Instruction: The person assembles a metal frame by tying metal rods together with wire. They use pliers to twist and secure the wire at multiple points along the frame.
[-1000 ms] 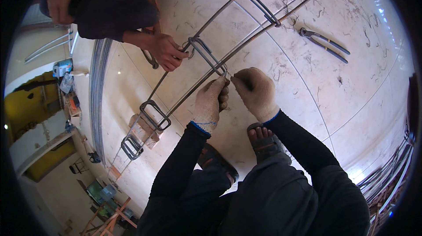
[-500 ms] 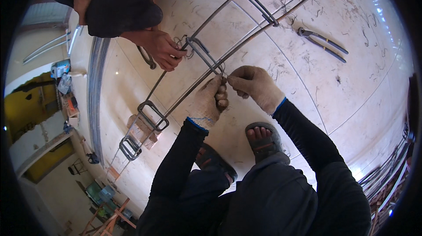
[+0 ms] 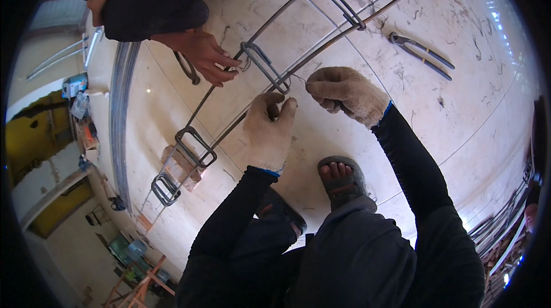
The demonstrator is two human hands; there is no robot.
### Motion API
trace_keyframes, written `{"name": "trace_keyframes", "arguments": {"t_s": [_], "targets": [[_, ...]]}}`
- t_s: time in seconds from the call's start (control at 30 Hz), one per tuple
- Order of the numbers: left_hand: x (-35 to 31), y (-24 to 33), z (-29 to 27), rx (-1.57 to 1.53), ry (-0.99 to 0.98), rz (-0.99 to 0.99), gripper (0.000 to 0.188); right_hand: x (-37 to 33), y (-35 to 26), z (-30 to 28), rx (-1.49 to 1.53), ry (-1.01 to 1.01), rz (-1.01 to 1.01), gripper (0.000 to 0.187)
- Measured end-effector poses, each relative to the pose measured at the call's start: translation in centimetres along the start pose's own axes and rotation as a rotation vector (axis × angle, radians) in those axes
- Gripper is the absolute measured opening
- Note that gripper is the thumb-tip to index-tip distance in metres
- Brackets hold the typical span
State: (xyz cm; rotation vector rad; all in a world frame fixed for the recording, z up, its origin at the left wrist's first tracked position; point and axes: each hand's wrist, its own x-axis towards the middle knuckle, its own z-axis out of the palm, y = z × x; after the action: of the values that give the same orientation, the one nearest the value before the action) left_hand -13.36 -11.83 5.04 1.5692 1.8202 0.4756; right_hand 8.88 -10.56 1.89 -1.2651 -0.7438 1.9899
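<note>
Right hand (image 3: pixel 347 94) pinched on thin wire (image 3: pixel 298 78); left hand (image 3: pixel 268 136) loosely parted, nearby | wire at near corner of metal loop (image 3: pixel 266 67) | probably light, bendy, springy; best held near its free end

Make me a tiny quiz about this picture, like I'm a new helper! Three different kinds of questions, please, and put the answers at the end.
1. Pick one: what colours are the handles of the end-cutting pincers?
a) red and white
b) dark with yellow
c) all green

2. True or false: the left hand and the right hand are both gloved.

3. Short answer: which of those two hands has its fingertips closest to the loose end of the thin tie wire?

Key
1: b, dark with yellow.
2: True.
3: The right hand.
</note>
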Motion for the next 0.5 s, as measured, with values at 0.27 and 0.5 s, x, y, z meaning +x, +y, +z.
{"name": "trace_keyframes", "arguments": {"t_s": [0.27, 0.5], "targets": [[2.8, 4.4, -2.8, 0.454, 0.101, 0.573, 0.034, 0.1, -0.1, 0.1, -0.083, -0.036, -0.07, 0.042], [7.0, 1.7, -1.8, 0.207, -0.095, 0.819, 0.018, -0.1, -0.1, 1.1, -0.136, 0.054, -0.084, 0.032]]}}
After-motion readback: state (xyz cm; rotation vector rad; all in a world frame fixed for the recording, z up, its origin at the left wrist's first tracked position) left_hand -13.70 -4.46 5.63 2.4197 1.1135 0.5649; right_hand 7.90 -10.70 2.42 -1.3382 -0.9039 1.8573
